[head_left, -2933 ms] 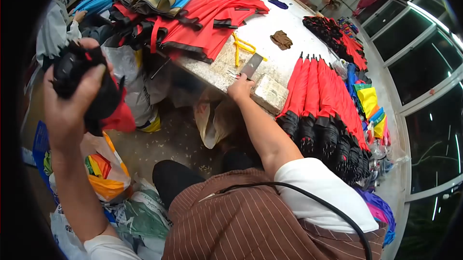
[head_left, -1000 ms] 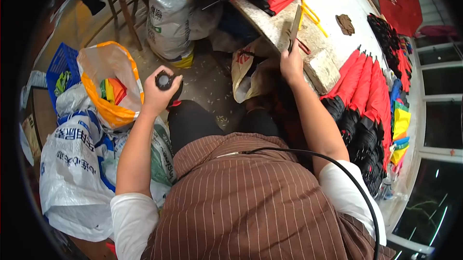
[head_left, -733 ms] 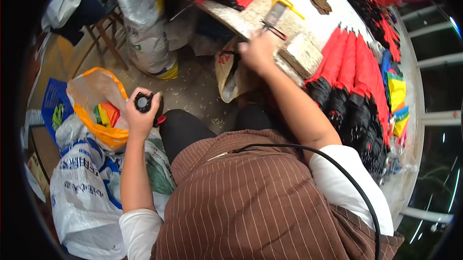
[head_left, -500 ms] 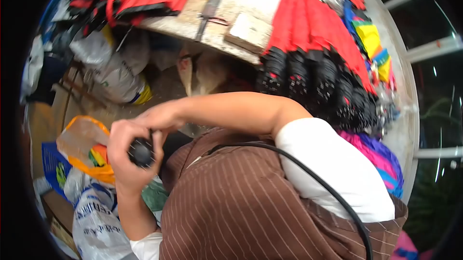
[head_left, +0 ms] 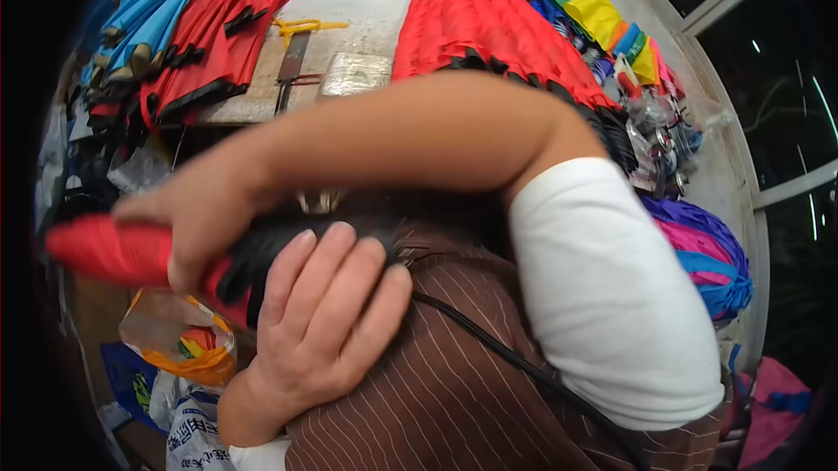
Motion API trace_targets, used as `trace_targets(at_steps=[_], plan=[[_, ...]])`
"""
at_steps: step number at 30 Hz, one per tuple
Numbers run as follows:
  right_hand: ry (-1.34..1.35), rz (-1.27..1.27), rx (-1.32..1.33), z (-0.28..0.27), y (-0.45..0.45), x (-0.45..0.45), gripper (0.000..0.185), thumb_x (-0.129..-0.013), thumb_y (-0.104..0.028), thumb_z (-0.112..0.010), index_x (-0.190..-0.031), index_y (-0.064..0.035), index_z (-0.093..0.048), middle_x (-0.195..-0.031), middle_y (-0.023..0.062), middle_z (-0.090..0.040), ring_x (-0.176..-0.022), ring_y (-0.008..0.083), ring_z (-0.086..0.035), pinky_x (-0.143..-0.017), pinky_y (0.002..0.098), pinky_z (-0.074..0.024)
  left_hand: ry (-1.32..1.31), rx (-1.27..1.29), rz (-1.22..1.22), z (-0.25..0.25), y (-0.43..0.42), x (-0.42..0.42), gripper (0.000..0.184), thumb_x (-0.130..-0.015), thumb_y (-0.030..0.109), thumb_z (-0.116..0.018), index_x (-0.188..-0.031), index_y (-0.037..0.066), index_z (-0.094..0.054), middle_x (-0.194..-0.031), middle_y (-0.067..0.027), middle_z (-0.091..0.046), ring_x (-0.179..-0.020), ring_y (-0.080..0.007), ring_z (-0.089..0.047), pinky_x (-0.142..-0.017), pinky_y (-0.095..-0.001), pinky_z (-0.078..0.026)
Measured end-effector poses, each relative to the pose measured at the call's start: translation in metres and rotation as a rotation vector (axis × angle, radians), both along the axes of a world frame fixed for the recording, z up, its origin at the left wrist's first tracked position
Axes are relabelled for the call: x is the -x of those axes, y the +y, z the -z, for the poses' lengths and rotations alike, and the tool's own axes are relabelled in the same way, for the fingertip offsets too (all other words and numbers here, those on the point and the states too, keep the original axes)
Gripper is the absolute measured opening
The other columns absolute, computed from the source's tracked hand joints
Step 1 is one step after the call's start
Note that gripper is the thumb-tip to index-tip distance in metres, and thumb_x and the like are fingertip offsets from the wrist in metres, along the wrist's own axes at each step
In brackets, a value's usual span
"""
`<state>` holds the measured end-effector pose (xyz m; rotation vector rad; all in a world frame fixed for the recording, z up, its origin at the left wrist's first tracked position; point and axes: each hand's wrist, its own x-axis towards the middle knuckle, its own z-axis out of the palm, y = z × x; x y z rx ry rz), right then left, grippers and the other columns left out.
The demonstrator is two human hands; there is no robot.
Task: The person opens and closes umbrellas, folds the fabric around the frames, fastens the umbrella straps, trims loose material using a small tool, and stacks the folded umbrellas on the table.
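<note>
A rolled red umbrella (head_left: pixel 131 250) with a black handle end lies across the front of my body, its red end pointing left. My right hand (head_left: pixel 196 218), smeared by motion, reaches over from the right and wraps round the red cloth near the black part. My left hand (head_left: pixel 327 318) closes over the black end against the apron, its fingers pressed together on top. The handle itself is mostly hidden under that hand.
On the table (head_left: pixel 327 21) lie a row of red umbrellas (head_left: pixel 489 30), flat red umbrella covers or cloths (head_left: pixel 231 21), blue ones (head_left: pixel 166 0), a wrapped block (head_left: pixel 356 75) and a yellow-handled tool (head_left: pixel 301 30). An orange-trimmed bag (head_left: pixel 188 362) stands below left.
The umbrella has swung from handle end facing me to lying crosswise with its red end leftward. My right hand has moved onto the red cloth; the left has shifted right over the black end.
</note>
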<state>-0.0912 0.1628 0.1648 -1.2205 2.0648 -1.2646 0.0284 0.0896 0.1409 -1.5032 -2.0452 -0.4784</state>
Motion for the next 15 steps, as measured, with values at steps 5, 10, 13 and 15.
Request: trace_targets(at_steps=[5,10,13,15], plan=[[0.239,0.501,-0.187,-0.071,0.149,-0.017,0.08,-0.067,-0.035,-0.067,-0.138,-0.0096,-0.038,-0.118,0.0167,-0.056,-0.103,0.0236,-0.056,-0.085,0.0293,-0.0451,-0.066,-0.184,0.201,-0.001,0.012,-0.008,0.024,-0.071,0.017,-0.069,-0.092,0.007,-0.062,-0.096,-0.0111,-0.06,-0.1,-0.0291,-0.058,-0.095,-0.0465,-0.042],[0.05,1.1,-0.36,-0.1,0.262,-0.064,0.07,-0.081,-0.02,-0.062,-0.138,-0.0035,-0.027,-0.104,0.0108,-0.057,-0.084,0.0153,-0.057,-0.069,0.0218,-0.0466,-0.138,-0.057,0.186,0.006,0.017,0.002,0.019,-0.072,0.015,-0.071,-0.087,0.007,-0.062,-0.095,-0.0093,-0.061,-0.093,-0.028,-0.06,-0.092,-0.0473,-0.043],[0.112,1.365,-0.718,-0.064,0.368,-0.057,0.085,-0.067,-0.033,-0.067,-0.141,-0.0109,-0.033,-0.123,0.0177,-0.053,-0.108,0.0234,-0.054,-0.089,0.0287,-0.0427,-0.323,-0.027,0.287,0.004,0.014,0.002,0.019,-0.072,0.012,-0.071,-0.088,0.005,-0.063,-0.095,-0.0097,-0.062,-0.091,-0.0275,-0.06,-0.089,-0.0453,-0.045],[0.182,1.368,-0.683,-0.042,0.4,-0.069,0.089,-0.066,-0.032,-0.067,-0.144,-0.0113,-0.027,-0.127,0.019,-0.05,-0.114,0.0239,-0.05,-0.094,0.0278,-0.0385,-0.485,-0.064,0.401,0.002,0.011,0.005,0.019,-0.073,0.011,-0.071,-0.089,0.004,-0.063,-0.095,-0.0103,-0.062,-0.091,-0.0276,-0.06,-0.088,-0.0441,-0.045]])
